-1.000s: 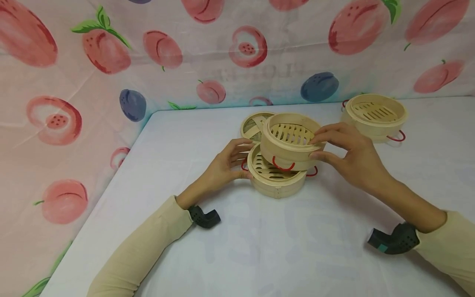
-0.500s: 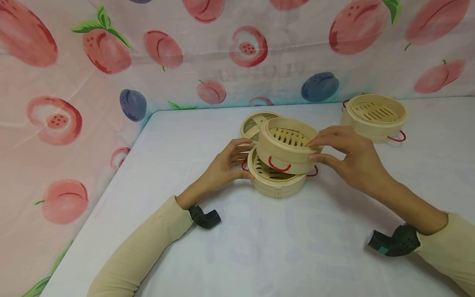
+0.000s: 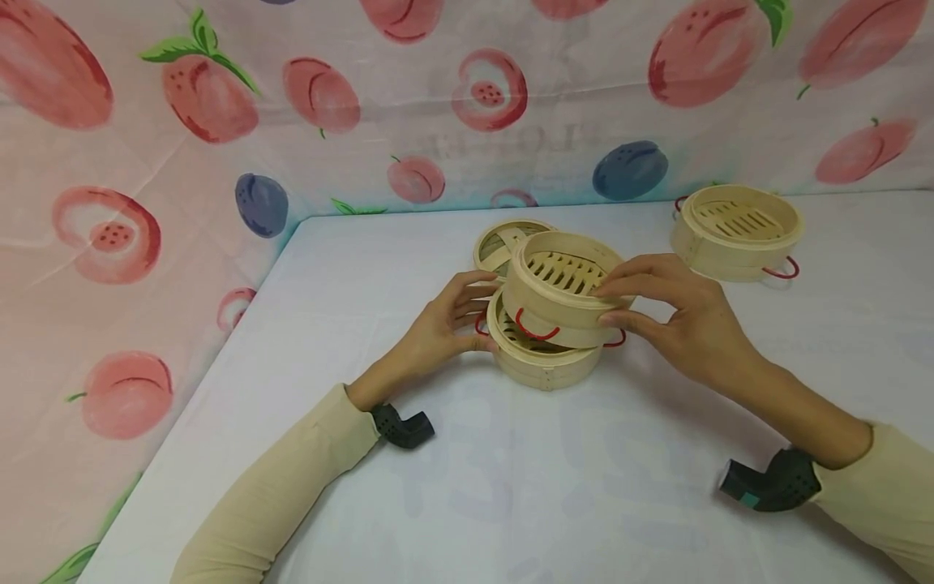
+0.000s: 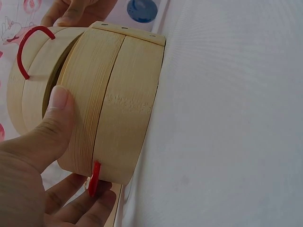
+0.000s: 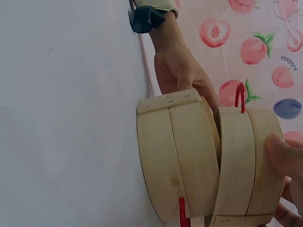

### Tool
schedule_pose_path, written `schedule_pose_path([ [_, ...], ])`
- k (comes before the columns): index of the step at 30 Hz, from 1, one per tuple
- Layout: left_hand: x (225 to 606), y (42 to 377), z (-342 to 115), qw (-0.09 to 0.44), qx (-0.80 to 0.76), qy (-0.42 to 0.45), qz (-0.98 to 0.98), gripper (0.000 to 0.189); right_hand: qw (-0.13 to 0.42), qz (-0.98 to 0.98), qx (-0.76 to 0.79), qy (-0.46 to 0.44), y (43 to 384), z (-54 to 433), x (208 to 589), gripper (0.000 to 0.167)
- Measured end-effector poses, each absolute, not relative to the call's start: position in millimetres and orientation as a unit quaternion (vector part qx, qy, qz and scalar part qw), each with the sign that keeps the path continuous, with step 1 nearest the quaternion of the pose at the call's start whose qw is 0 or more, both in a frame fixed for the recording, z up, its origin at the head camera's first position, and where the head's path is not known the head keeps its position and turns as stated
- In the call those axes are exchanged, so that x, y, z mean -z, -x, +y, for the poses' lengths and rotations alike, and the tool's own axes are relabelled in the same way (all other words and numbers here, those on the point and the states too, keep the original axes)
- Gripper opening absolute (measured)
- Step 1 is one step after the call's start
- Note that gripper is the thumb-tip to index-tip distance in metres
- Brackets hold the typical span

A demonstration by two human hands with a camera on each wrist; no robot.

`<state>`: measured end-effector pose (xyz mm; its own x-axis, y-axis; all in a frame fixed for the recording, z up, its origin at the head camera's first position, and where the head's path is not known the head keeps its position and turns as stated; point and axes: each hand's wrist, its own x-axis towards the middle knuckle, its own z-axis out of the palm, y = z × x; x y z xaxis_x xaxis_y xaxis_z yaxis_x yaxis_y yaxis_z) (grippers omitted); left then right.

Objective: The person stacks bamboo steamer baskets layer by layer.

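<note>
Upper basket (image 3: 569, 306) likely light, stiff, best held by rim; right hand (image 3: 679, 316) pinches its right side, left hand (image 3: 448, 320) grips lower basket (image 3: 547, 371) at left.

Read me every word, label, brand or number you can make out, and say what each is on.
"Happy": on the fruit-print cloth, right wrist view.
Faint lettering on the cloth, head view: too blurred to read.
No text shows on the upper steamer basket, lower steamer basket, far steamer basket or round lid.
</note>
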<state>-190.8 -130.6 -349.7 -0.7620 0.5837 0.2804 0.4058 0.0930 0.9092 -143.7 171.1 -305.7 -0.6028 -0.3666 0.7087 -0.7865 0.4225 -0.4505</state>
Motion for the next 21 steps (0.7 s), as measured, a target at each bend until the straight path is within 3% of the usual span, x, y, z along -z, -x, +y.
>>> schedule_pose_path([
  [9,326.8,176.9,-126.8,0.085,-0.583,-0.332,0.736,0.081,0.251,-0.824,-0.350,-0.369,138.2,171.7,295.0,0.051],
  [21,333.0,180.7,-128.5,0.087,-0.576,-0.331,0.742,0.084,0.250,-0.809,-0.355,-0.395,136.3,171.9,288.5,0.047],
])
